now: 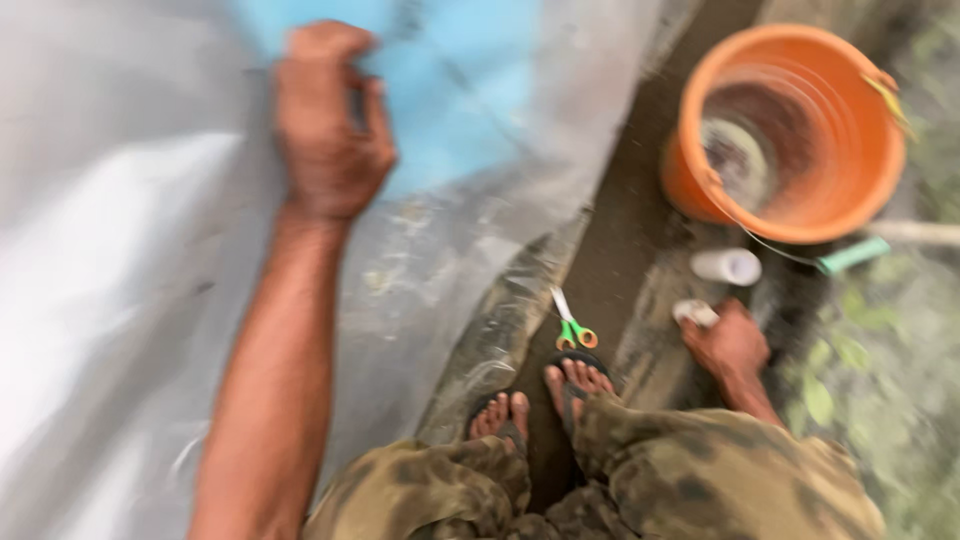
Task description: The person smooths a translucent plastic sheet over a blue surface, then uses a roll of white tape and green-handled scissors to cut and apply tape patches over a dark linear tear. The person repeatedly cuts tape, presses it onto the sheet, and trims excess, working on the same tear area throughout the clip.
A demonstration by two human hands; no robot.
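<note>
Left hand (330, 125) clenched against the grey-and-blue plastic sheet (120, 200); right hand (728, 345) grasping a small white object (695, 312), near the green-handled scissors (573, 325) and orange bucket (790, 130).

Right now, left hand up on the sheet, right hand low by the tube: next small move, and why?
Probably hold still first. The left hand is fisted against the sheet, blurred; whether it grips anything is unclear. The right hand pinches a small white piece below the white tube. The scissors lie just ahead of the toes.
</note>
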